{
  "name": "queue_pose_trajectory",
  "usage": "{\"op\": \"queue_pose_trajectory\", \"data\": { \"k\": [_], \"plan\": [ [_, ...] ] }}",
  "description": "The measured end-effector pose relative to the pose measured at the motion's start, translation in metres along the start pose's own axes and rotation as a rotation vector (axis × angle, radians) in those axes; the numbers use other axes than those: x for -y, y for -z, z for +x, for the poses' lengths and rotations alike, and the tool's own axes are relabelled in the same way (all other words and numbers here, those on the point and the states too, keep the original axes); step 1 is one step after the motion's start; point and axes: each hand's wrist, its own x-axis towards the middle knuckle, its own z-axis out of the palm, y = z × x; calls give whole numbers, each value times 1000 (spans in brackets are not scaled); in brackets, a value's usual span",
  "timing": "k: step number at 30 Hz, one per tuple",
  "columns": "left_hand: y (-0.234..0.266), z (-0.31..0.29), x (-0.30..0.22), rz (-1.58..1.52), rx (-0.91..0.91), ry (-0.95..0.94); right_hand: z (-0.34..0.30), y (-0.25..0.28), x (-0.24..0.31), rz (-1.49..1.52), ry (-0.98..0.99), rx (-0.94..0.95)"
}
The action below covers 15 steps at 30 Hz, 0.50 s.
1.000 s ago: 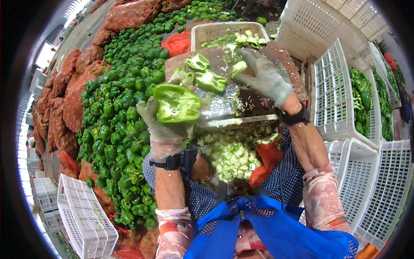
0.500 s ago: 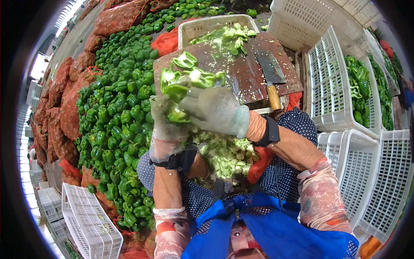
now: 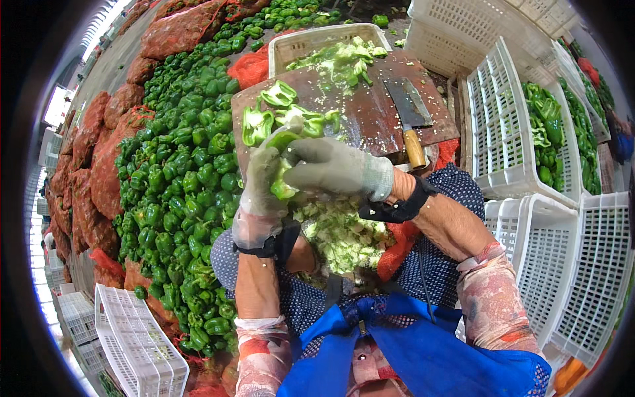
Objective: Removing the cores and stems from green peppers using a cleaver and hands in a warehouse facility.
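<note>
We have the cutting board [image 3: 370, 106] ahead. Our right hand [image 3: 334, 167], fingers together, points leftward; whether it pinches, we cannot tell. Our left hand [image 3: 259, 188] curls its fingers around the green pepper piece [image 3: 283, 189], lodged between both hands, long axis apparently pointing away from us.

Head view: from the person's head, left camera of a side-by-side pair; upright, unmirrored.
Facing: steeply down over the vest [image 3: 436, 357] and knees [image 3: 458, 192], then forward across the board [image 3: 370, 99].
Near field: left hand [image 3: 261, 175] and right hand [image 3: 337, 169], about mid-frame.
Forearms [image 3: 256, 284]: enter from lower edge.
Sacks [image 3: 178, 36]: farther off, upper left.
Crates [image 3: 549, 271]: right side, edges bent by the fisheye.
</note>
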Motion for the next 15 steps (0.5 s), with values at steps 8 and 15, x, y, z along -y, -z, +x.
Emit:
{"op": "queue_pose_trajectory", "data": {
  "k": [8,15],
  "plan": [
    [34,22,19,-105,-58,-69,9,-4,-23,-865,205,-269],
    [61,-25,-10,-11,-135,151,23,-18,-19,-616,517,-230]
  ]
}}
